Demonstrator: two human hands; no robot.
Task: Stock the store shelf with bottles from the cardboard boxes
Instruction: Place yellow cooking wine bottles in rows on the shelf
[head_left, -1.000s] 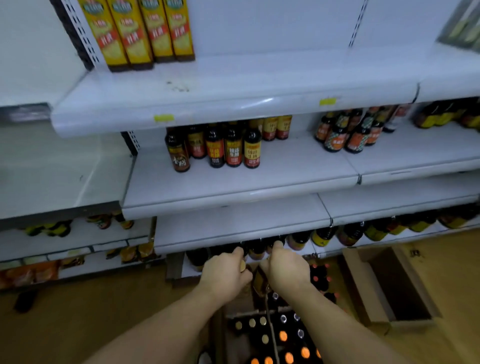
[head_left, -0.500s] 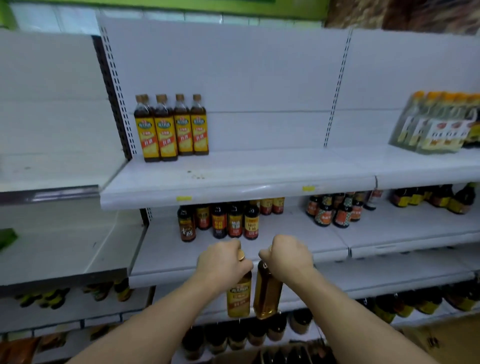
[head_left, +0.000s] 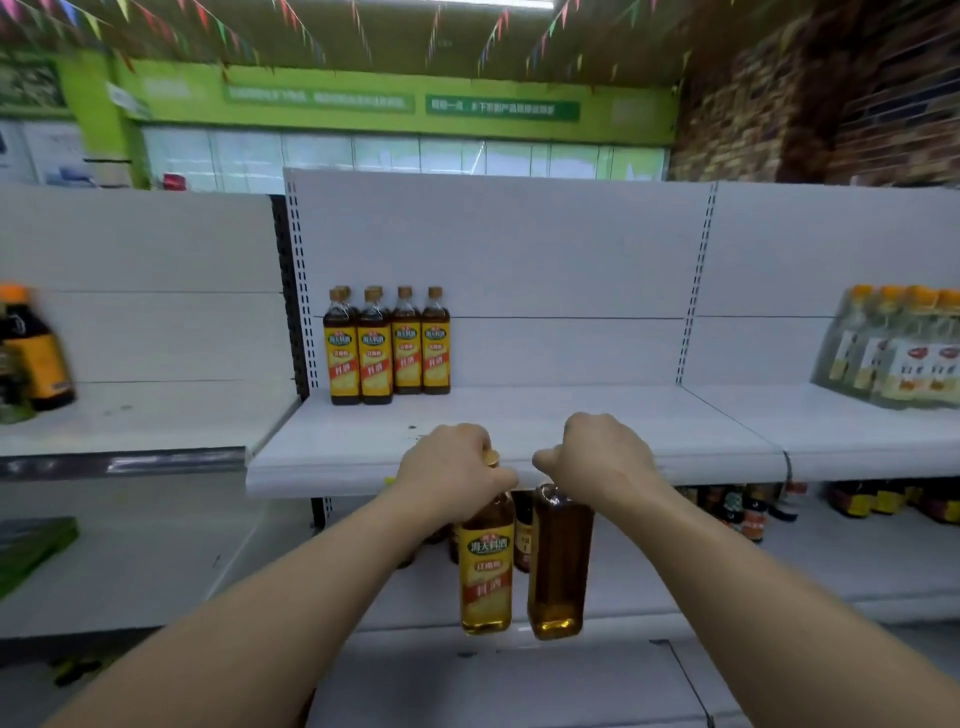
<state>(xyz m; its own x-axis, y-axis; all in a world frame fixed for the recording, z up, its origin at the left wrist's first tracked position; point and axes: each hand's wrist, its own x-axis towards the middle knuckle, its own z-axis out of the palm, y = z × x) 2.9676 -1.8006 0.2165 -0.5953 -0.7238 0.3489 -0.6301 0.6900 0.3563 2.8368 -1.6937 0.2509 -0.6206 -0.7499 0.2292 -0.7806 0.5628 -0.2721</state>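
Head view, early in the job by the look of it: only a small cluster of yellow-labelled amber bottles (head_left: 387, 345) standing at the back left of the white metal top shelf (head_left: 597, 415), most of that shelf bare and waiting to be filled. Gripped at the neck by the left hand (head_left: 452, 470): a tall clear bottle of amber liquid with a yellow label (head_left: 487, 566). Gripped likewise by the right hand (head_left: 602, 462): a second tall amber bottle turned plain side out (head_left: 560, 561). Both hanging upright, side by side, just below the shelf's front edge, not yet set down. Cardboard boxes out of sight.
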